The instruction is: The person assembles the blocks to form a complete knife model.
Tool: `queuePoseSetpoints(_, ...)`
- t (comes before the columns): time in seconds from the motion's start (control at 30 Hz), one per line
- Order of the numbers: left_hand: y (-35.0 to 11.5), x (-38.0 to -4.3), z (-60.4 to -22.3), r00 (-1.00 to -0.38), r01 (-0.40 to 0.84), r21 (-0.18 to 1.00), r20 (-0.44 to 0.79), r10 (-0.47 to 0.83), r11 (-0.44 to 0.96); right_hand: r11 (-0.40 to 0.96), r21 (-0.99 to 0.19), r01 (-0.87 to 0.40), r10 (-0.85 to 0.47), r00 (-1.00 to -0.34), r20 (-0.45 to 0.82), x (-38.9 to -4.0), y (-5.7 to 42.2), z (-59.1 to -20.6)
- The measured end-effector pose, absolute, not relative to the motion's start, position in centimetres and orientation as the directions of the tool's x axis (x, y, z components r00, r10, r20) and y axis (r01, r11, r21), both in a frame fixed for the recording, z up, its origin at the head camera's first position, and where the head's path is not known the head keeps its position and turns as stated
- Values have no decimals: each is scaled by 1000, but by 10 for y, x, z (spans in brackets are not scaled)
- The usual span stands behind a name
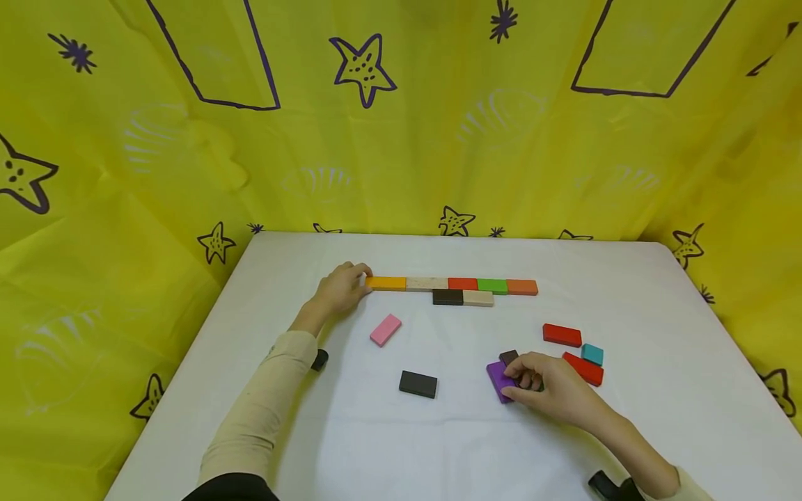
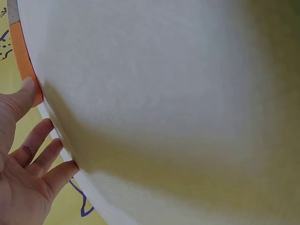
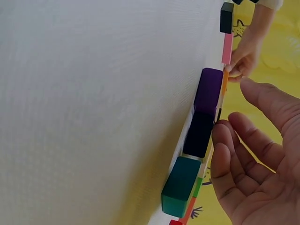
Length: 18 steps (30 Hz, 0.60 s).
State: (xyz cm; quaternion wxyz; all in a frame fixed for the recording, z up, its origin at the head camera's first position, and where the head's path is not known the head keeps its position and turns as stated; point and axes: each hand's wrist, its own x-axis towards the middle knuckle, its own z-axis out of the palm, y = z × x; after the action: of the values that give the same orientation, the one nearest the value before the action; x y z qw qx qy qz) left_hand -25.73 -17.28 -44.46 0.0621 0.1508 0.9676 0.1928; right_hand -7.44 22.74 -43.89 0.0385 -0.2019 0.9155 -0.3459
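A row of flat coloured blocks lies near the far side of the table. My left hand (image 1: pixel 340 289) pinches the left end of its orange block (image 1: pixel 386 283). In the left wrist view the thumb lies on that orange block (image 2: pixel 22 58), and the other visible fingers spread beside it. My right hand (image 1: pixel 554 386) hovers at a purple block (image 1: pixel 499 381), thumb and fingers parted and loosely bent. The right wrist view shows a gap between the fingers and the purple block (image 3: pixel 208 91). Beside it are a dark block (image 1: pixel 509 356) and a teal-green block (image 3: pixel 180 187), mostly hidden by the hand in the head view.
Below the row sit a black block (image 1: pixel 447 297) and a beige block (image 1: pixel 478 298). A pink block (image 1: pixel 385 330) and another black block (image 1: pixel 418 384) lie nearer. Red blocks (image 1: pixel 562 335) and a blue block (image 1: pixel 592 355) are at the right. Yellow cloth hangs behind.
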Motion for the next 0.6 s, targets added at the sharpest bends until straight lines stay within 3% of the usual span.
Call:
queuePoseSetpoints(0.43,-174,-256,-444,-947,273,399,-51,318,876,742,-618,-261,-317,-948,21,-73,214,-436)
queuePoseSetpoints(0.6,-174,-257,-445,-946,276,400,-48,320,874,739,-616,-273,-353,-935,-9,-75,211,-438)
